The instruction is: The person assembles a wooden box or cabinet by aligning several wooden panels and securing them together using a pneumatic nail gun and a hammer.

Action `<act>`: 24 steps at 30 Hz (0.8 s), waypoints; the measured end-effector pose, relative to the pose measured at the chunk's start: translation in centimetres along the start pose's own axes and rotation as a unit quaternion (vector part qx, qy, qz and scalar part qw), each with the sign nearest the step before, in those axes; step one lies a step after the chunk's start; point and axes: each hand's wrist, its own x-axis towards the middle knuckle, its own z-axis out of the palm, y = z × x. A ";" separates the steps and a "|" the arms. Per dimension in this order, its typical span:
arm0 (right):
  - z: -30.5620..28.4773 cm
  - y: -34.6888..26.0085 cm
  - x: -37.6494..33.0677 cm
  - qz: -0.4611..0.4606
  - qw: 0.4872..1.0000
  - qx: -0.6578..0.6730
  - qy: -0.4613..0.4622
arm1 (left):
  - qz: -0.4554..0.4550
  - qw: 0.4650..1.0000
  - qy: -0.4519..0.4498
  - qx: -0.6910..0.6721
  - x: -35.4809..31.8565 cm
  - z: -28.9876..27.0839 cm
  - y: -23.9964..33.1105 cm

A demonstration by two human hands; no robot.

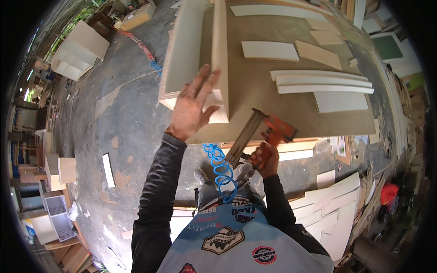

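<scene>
Hands: two, bare, apart from each other, in dark sleeves.
Left hand: the left hand [190,109] is open, fingers slightly spread and thumb out, laid over the near right corner of the box; how firmly it presses cannot be told.
Right hand: the right hand [268,159] is closed around the handle of the tool.
Tool: one orange nail gun with a long dark metal magazine [278,130], held tilted by the table's near edge, its upper end apart from the box.
Box: one long, white, open-topped box of panels with pale wooden edges [188,50], lying along the table's left side; its near end panel faces the person.
Hose: one blue coiled air hose [223,169], hanging in loops in front of the person.
Table: one brown flat-topped worktable [264,102], under the box.
White pieces: on the table to the right of the box, one white rectangular panel [270,51] in the middle, and long white moulded strips [323,83] partly over another white panel [340,103]; the strips' number is hard to tell.
Floor: grey concrete floor [127,100], with one white narrow strip [108,169] and, farther off, one white cabinet [75,45] and a red coiled hose [137,44].
</scene>
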 end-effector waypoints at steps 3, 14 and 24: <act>2.4 0.2 -2.1 -0.092 0.995 0.032 -0.014 | 0.040 0.995 0.087 -0.028 -1.3 -1.7 0.0; 18.6 8.0 -8.0 -0.348 0.931 -0.029 -0.105 | -0.177 0.949 0.192 -0.174 -21.9 -8.8 -11.4; 28.7 21.6 -0.9 -0.325 0.933 -0.096 -0.121 | -0.400 0.858 0.059 -0.316 -36.2 -8.5 -23.0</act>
